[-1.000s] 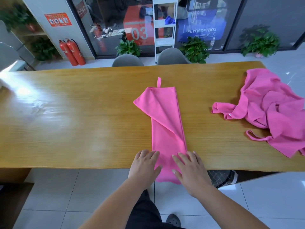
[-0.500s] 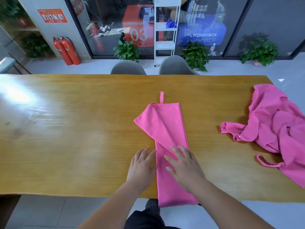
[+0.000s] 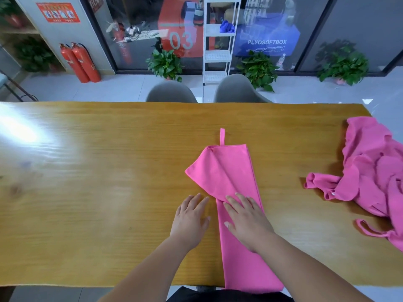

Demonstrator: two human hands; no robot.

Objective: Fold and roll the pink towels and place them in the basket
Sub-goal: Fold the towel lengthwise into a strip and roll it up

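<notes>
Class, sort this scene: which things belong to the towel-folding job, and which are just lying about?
Job in hand: folded pink towel; crumpled pink towels; left hand; right hand; wooden table.

Lying about: grey chairs; fire extinguishers; potted plants; white shelf rack.

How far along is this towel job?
Done: one towel is folded into a long strip. In hand: the right hand presses it flat; the left hand lies on the table beside it. Left: rolling it, then the crumpled pink pile. No basket shows.
</notes>
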